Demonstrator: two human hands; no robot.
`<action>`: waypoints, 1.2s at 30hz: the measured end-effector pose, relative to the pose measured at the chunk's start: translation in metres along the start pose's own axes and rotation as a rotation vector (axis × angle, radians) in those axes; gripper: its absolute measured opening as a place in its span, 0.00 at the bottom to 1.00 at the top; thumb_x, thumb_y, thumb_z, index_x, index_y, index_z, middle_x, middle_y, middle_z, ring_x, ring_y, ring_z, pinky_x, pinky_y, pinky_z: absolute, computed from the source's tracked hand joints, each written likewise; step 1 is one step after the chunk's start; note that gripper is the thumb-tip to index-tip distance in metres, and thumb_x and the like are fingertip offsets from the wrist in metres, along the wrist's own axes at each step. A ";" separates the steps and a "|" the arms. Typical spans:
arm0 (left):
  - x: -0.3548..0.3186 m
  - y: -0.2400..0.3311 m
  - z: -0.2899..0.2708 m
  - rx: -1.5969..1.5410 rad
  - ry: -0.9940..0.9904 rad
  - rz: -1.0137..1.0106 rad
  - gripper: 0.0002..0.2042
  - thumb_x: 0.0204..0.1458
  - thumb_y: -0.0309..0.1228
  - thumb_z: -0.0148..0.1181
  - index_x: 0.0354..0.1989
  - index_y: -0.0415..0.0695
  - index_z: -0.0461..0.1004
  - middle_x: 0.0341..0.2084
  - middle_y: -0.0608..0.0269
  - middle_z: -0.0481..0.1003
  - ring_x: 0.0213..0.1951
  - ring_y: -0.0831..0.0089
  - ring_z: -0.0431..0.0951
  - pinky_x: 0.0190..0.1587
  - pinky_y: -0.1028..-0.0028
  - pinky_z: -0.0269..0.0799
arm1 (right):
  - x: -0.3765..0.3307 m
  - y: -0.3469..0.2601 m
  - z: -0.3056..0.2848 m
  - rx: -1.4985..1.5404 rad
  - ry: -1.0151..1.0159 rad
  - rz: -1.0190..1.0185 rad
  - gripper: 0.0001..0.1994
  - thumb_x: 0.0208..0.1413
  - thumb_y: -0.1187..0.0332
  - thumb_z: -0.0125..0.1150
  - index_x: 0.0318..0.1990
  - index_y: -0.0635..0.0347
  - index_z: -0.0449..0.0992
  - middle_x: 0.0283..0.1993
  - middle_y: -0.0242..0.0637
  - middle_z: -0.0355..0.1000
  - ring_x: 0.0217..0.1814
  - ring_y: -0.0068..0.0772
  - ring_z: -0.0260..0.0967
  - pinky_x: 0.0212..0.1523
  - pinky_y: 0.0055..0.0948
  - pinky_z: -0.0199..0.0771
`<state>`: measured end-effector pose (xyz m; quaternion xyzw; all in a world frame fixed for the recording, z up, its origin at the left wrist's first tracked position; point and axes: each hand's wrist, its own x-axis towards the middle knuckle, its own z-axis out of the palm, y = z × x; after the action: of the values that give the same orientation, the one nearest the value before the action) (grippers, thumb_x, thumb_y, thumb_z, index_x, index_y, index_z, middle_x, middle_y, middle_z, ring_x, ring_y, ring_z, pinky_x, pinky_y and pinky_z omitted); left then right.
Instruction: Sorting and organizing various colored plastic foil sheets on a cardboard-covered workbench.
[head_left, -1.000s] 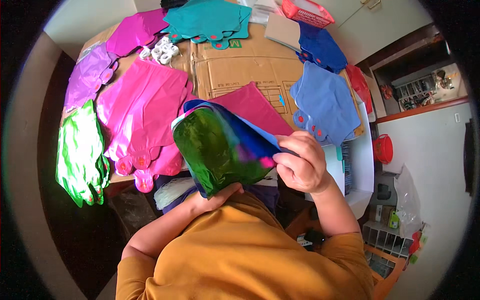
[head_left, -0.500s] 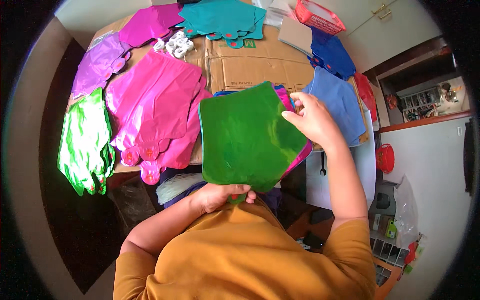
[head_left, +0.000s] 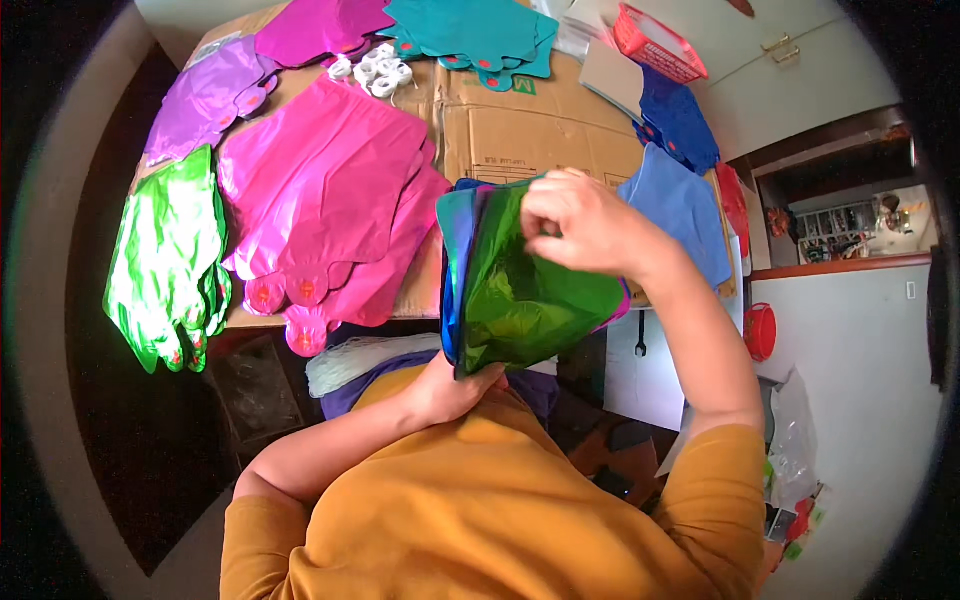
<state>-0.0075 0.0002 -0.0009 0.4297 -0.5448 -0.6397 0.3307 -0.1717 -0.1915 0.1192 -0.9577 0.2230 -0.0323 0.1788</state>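
In front of me is a stack of shiny flat foil sheets (head_left: 448, 250), with teal, blue and purple edges showing at its left. Its top piece, a green foil sheet (head_left: 540, 310), is bent and creased. My left hand (head_left: 455, 388) grips the stack from below at its bottom edge, its fingers partly behind the foil. Over the upper part of the green sheet, my right hand (head_left: 580, 222) is closed with curled fingers at the foil's top edge. Its fingertips are partly hidden. A bit of magenta foil (head_left: 612, 316) peeks out at the right.
A cardboard-covered table (head_left: 535, 130) carries pink (head_left: 320, 190), bright green (head_left: 165, 265), lilac (head_left: 205, 100), teal (head_left: 475, 40) and blue (head_left: 680, 215) foil piles. White rolls (head_left: 375, 70) lie among them. A red basket (head_left: 660, 42) stands at the back right.
My right hand has moved left and curled shut over the green sheet. The stack has narrowed and bent, showing blue and teal layers at its left. The view has shifted slightly.
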 end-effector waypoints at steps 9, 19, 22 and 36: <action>0.002 0.007 -0.008 -0.448 -0.227 -0.198 0.05 0.58 0.26 0.54 0.35 0.39 0.75 0.28 0.61 0.77 0.32 0.74 0.77 0.41 0.73 0.73 | -0.058 -0.024 -0.025 -0.001 0.038 0.684 0.15 0.47 0.60 0.70 0.27 0.62 0.73 0.28 0.38 0.71 0.31 0.36 0.70 0.34 0.33 0.69; -0.011 0.030 -0.003 -1.214 -0.356 -0.523 0.09 0.59 0.31 0.55 0.34 0.37 0.75 0.30 0.62 0.77 0.37 0.69 0.76 0.48 0.72 0.70 | -0.148 -0.040 0.055 1.629 0.338 1.227 0.24 0.55 0.44 0.59 0.45 0.55 0.75 0.41 0.36 0.76 0.41 0.34 0.74 0.44 0.37 0.73; -0.017 0.031 -0.004 -1.255 -0.339 -0.538 0.08 0.58 0.29 0.55 0.33 0.37 0.75 0.29 0.61 0.76 0.35 0.69 0.76 0.51 0.70 0.70 | -0.144 -0.048 0.066 1.800 0.492 1.145 0.24 0.56 0.48 0.60 0.53 0.54 0.72 0.49 0.37 0.74 0.49 0.35 0.73 0.51 0.41 0.72; -0.024 0.035 -0.005 -0.808 -0.229 -0.573 0.05 0.55 0.22 0.57 0.38 0.35 0.76 0.31 0.55 0.79 0.35 0.66 0.79 0.43 0.69 0.75 | -0.151 -0.037 0.032 1.430 0.359 1.093 0.19 0.57 0.71 0.58 0.55 0.66 0.70 0.48 0.39 0.76 0.46 0.33 0.76 0.49 0.35 0.78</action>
<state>0.0049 0.0132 0.0379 0.3268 -0.1471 -0.9073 0.2201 -0.2880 -0.0839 0.1053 -0.3611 0.5961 -0.2217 0.6820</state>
